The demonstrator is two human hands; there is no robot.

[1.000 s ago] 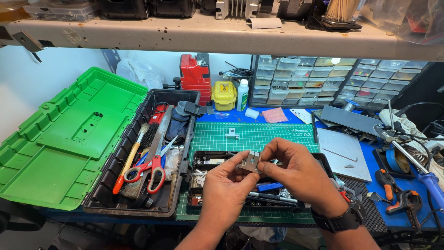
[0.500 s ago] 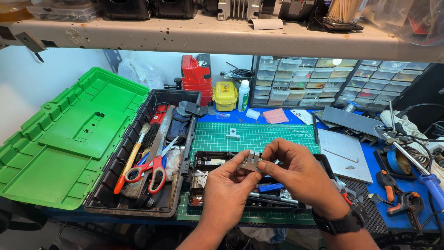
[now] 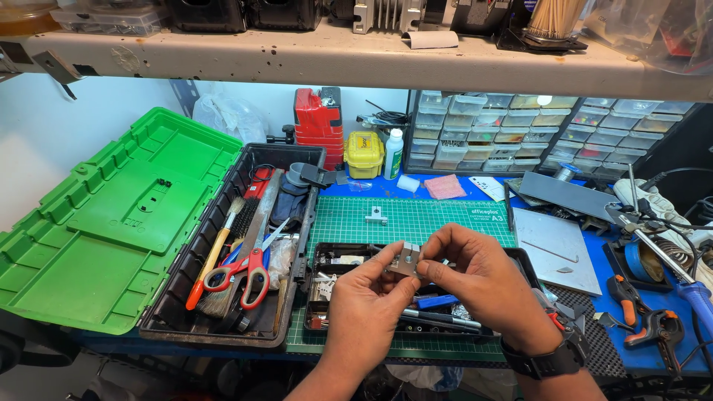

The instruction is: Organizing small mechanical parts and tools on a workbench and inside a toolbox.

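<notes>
Both hands meet above a black parts tray (image 3: pixel 321 293) near the green cutting mat's (image 3: pixel 416 219) front edge. The left hand (image 3: pixel 364 308) and right hand (image 3: pixel 483 278) pinch a small metal bracket (image 3: pixel 405 260) between their fingertips.

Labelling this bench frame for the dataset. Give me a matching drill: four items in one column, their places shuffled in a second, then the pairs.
Items
1. small grey metal bracket
2. red-handled scissors
3. small yellow plastic case
4. blue-handled soldering iron

Places
A. at the back of the bench, beside the white bottle
B. in the open black toolbox tray with the green lid
C. far right of the bench, over the blue mat
D. pinched between left hand and right hand, above the green cutting mat

Pairs: 1-D, 2-B, 3-A, 4-C
</notes>
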